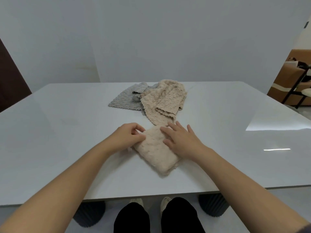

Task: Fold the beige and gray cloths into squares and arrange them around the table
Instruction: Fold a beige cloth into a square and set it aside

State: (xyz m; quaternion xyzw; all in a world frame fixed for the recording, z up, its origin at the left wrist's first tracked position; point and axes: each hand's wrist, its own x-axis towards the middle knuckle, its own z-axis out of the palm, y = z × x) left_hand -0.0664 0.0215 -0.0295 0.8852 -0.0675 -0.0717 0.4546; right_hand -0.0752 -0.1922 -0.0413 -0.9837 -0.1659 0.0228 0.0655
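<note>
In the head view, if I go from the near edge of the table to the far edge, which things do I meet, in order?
Folded beige cloth under the hands, left hand and right hand → beige cloth pile → gray cloth, beside that pile on its left and reaching about as far.

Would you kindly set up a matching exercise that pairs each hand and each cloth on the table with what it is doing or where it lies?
Things:
1. left hand
2. right hand
3. gray cloth
4. folded beige cloth

States:
A. lies far back, untouched
B. pressed flat on top of cloth
C. pinches a cloth edge
D. lies nearest, under the hands

Pairs: 1-C, 2-B, 3-A, 4-D
</note>
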